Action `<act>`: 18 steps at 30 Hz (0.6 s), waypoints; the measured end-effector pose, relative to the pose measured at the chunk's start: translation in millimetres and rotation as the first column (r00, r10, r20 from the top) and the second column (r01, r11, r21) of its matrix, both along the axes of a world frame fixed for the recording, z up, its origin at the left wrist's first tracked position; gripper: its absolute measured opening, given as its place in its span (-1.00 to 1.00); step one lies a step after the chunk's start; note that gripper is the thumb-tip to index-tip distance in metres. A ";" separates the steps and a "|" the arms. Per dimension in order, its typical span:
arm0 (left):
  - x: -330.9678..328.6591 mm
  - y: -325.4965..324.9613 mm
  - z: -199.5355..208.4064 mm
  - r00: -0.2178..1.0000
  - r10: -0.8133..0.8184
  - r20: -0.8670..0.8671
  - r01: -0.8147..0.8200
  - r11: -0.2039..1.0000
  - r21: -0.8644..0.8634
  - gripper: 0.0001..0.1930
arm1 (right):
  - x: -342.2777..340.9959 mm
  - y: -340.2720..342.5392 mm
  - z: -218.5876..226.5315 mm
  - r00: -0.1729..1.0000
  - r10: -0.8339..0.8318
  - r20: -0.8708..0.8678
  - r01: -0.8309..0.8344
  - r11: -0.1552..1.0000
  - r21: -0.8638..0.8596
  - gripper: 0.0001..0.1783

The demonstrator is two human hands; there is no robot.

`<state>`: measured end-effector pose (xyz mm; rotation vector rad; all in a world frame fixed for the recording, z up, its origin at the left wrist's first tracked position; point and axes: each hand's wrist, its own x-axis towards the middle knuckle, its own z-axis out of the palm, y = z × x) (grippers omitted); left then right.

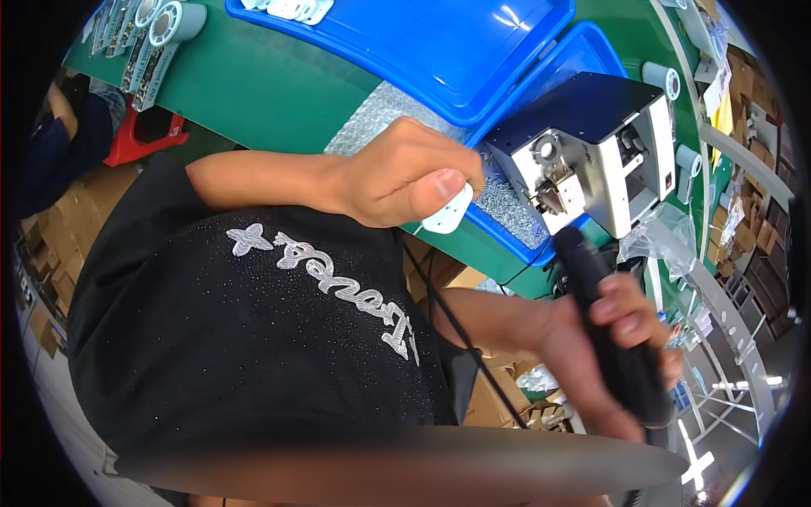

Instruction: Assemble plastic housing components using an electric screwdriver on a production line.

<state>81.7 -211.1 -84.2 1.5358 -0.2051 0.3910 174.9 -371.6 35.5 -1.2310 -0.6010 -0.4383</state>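
a worker in a black shirt (253, 338) with silver lettering sits with both hands full and well apart. the right hand (583, 363), blurred, is wrapped around a black handheld tool (625, 372), whose upper end points toward the table (279, 93). a black cord (473, 351) crosses in front of the shirt. the left hand (405, 173) is closed on a small white plastic piece (448, 213), its thumb pressed on top, just in front of the table's edge. beyond, a boxy machine (591, 156) with a dark top stands beside a blue tray (507, 241) of small metal bits (507, 211). farther back lie a large blue bin (439, 51) and light blue round-headed objects (177, 24). a red stool (139, 139) and another person (63, 148) appear at left.
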 end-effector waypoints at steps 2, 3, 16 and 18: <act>2.4 -4.2 -2.3 0.997 -0.011 0.078 0.011 1.000 0.004 -0.56 | 27.6 -7.5 -17.4 0.972 0.045 -0.232 -0.043 0.999 0.017 0.01; -1.5 -3.4 -4.1 0.998 0.033 0.056 -0.034 0.999 0.016 -0.56 | 33.2 18.2 -23.0 0.908 -0.346 -0.237 0.263 0.910 -0.321 0.01; 4.5 -1.3 -10.6 0.997 -0.034 0.068 0.025 0.991 0.135 -0.63 | -16.5 -16.2 28.7 0.705 0.487 -0.516 -0.674 0.686 -0.275 -0.38; -7.1 3.2 1.7 0.999 -0.002 0.041 -0.003 0.993 0.115 -0.62 | -15.4 -4.3 1.3 0.762 0.492 -0.422 -0.630 0.712 -0.309 -0.51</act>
